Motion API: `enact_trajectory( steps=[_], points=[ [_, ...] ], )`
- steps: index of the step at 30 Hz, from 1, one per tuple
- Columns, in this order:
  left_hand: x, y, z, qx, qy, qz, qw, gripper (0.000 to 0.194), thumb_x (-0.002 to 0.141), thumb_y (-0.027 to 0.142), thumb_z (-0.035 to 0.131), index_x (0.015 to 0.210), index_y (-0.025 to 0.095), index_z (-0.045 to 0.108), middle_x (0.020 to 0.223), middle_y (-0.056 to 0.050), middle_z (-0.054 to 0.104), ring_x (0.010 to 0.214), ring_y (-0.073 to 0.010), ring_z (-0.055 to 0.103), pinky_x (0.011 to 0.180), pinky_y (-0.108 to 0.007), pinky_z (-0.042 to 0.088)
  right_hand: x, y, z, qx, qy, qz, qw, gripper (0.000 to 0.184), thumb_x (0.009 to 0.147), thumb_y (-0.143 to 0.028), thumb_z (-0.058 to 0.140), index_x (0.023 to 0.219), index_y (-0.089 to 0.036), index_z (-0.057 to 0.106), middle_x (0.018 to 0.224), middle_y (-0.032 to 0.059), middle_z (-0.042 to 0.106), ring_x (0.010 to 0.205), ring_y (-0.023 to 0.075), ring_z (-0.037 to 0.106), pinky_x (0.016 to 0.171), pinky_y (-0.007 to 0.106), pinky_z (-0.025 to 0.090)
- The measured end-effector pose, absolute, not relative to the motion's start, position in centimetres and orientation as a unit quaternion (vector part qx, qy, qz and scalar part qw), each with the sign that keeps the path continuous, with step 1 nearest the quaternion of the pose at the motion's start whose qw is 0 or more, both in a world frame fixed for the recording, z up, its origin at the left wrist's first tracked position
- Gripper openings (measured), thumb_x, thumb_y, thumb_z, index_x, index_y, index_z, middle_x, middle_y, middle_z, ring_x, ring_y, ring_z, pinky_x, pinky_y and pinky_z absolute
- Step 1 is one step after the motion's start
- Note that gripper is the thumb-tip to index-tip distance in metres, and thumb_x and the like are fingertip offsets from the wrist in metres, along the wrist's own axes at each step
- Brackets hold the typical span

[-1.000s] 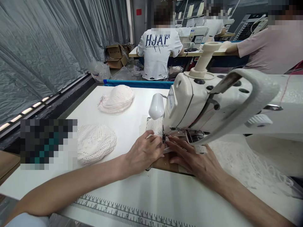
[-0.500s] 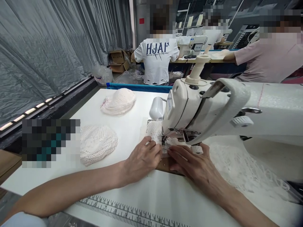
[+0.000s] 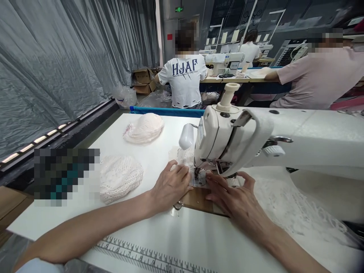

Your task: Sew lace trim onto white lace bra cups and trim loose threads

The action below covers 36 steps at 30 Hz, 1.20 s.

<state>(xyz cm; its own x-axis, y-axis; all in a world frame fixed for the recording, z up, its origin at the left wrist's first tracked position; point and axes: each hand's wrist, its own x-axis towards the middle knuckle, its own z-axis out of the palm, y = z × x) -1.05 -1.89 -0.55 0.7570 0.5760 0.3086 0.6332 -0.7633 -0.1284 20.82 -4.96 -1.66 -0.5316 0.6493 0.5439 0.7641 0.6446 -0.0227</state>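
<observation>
White lace fabric (image 3: pixel 200 179) lies under the needle and presser foot of a white sewing machine (image 3: pixel 212 140). On its left side, my left hand (image 3: pixel 171 184) is closed, its bent fingers pressing the lace. My right hand (image 3: pixel 234 193) lies at the lace's right edge, below the machine head. Its fingers are stretched out and touch that edge, while the thumb sits apart over the brown plate (image 3: pixel 199 199). More white lace (image 3: pixel 298 201) spreads over the table to the right, beneath the machine arm.
Two pale lace cups (image 3: pixel 148 128) (image 3: pixel 121 178) rest at left on the white table (image 3: pixel 136 235). A ruler scale (image 3: pixel 142 256) runs along the front edge. A small white lamp (image 3: pixel 187 136) stands behind the needle. Co-workers (image 3: pixel 186 81) sit at machines farther back.
The view has shifted, so the machine appears lower and more of the room shows. The lace in front of the needle is shorter, baring more brown plate. Both hands stay beside the needle.
</observation>
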Motion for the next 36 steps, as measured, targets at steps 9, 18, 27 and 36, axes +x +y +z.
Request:
enact_trajectory(
  steps=[9,18,27,36],
  points=[
    [-1.8,-5.5,0.2,-0.92,-0.353,-0.12,0.119,0.025,0.088,0.031,0.054,0.074,0.011,0.058,0.069,-0.003,0.058,0.065,-0.0155,0.053,0.072,-0.032,0.037,20.7,-5.2,-1.1,-0.399,-0.87,-0.08,0.278,0.029,0.097,-0.031,0.038,0.09,-0.018,0.063,0.084,0.0054,0.073,0.071,0.0192,0.064,0.088,0.046,0.027],
    [-3.8,-10.8,3.3,-0.924,-0.361,-0.121,-0.032,0.023,0.087,0.002,0.042,0.089,0.014,0.061,0.079,-0.001,0.061,0.071,-0.0119,0.054,0.068,-0.027,0.036,18.0,-8.1,-1.1,-0.439,-0.856,0.069,0.265,0.045,0.086,-0.06,0.042,0.095,-0.017,0.055,0.101,0.0129,0.06,0.081,0.0231,0.059,0.062,0.034,0.046],
    [-4.9,-5.0,3.8,-0.83,-0.441,-0.119,-0.321,0.015,0.081,0.028,0.059,0.078,0.013,0.062,0.08,-0.002,0.059,0.075,-0.0138,0.053,0.064,-0.024,0.038,13.7,-9.5,-0.8,-0.457,-0.797,0.251,0.305,0.025,0.089,-0.037,0.043,0.074,-0.019,0.049,0.077,0.0046,0.054,0.072,0.0191,0.05,0.065,0.034,0.042],
    [-7.0,-11.7,6.7,-0.625,-0.416,-0.186,-0.634,0.029,0.07,0.027,0.072,0.094,0.011,0.067,0.07,-0.003,0.066,0.061,-0.0095,0.057,0.059,-0.02,0.04,14.8,-13.5,3.6,-0.365,-0.602,0.658,0.266,0.034,0.08,-0.048,0.061,0.074,-0.016,0.056,0.068,-0.0007,0.053,0.064,0.0117,0.046,0.061,0.025,0.037]
  ],
)
